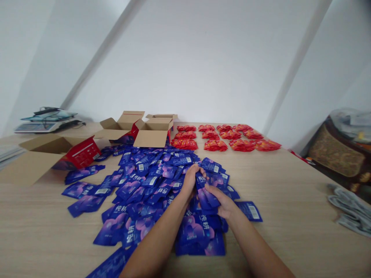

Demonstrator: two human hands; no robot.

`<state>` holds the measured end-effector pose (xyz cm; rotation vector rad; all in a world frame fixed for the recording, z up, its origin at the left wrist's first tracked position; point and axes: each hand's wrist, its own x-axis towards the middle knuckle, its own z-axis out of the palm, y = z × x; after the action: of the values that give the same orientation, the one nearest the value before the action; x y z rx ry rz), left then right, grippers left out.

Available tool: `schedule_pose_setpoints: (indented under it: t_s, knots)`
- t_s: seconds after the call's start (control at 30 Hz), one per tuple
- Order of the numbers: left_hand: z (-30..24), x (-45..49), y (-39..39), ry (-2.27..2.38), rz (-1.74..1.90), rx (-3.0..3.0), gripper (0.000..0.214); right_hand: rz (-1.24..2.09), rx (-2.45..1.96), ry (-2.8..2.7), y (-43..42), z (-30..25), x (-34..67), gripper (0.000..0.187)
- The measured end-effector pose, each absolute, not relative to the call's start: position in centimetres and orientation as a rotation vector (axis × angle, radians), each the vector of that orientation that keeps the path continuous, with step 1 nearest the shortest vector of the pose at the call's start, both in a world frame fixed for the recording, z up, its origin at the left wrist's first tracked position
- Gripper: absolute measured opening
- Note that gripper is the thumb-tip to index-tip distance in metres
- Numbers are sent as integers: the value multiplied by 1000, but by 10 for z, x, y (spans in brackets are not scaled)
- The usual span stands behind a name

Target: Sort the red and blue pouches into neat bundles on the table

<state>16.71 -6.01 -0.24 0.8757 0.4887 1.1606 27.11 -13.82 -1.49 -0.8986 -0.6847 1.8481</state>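
Note:
Both my hands hold a small bunch of blue and purple printed sachets (205, 193) above the near right side of a big heap of the same sachets (156, 175). My left hand (191, 178) grips their upper left edge, fingers curled over the top. At the lower right, my right hand (222, 199) pinches them, its thumb lying on the front. How many are in the bunch I cannot tell. Just below my hands lies a neater stack of sachets (197, 235), and a single blue sachet (249, 211) lies to the right.
Open cardboard boxes (153, 138) stand behind and left of the heap; a red-sided box (82, 153) is nearest. Red packets (214, 145) lie in rows of piles at the back right. A scale (37, 126) stands far left. Grey cloth gloves (350, 212) and a chair (336, 154) are right.

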Motion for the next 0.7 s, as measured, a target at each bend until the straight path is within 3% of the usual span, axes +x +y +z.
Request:
schedule_pose_setpoints:
  t_s: [0.17, 0.4, 0.6, 0.7]
  knots:
    - [-1, 171, -62, 514, 1218, 806, 37, 1771, -889, -691, -136, -13, 270, 23]
    - [-4, 153, -41, 654, 1464, 681, 20, 1619, -816, -488, -129, -4, 307, 19]
    - [-29, 182, -43, 1060, 944, 1537, 21, 1328, -847, -292, -117, -3, 348, 20]
    - [-35, 207, -46, 1116, 859, 1948, 35, 1260, -826, -258, -111, -10, 355, 19]
